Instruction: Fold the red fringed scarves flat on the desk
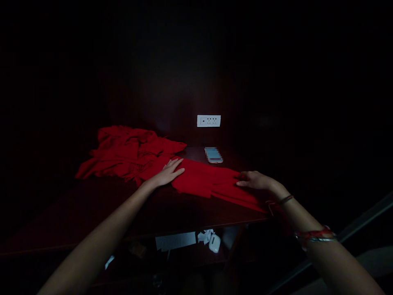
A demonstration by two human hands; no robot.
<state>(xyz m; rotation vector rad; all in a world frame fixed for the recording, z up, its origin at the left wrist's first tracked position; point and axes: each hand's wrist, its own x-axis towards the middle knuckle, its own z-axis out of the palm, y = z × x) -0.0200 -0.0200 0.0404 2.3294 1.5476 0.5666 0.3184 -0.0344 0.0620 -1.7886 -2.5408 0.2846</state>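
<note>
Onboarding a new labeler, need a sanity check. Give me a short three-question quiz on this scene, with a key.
1. Multiple choice: which part of the red cloth is heaped up, from the wearer's view? A) the left B) the right C) neither
2. True or false: the phone lies beyond the cloth, below the wall socket.
3. Fill in: the bracelets are on the person's ____ arm.

Key: 1 A; 2 true; 3 right.
</note>
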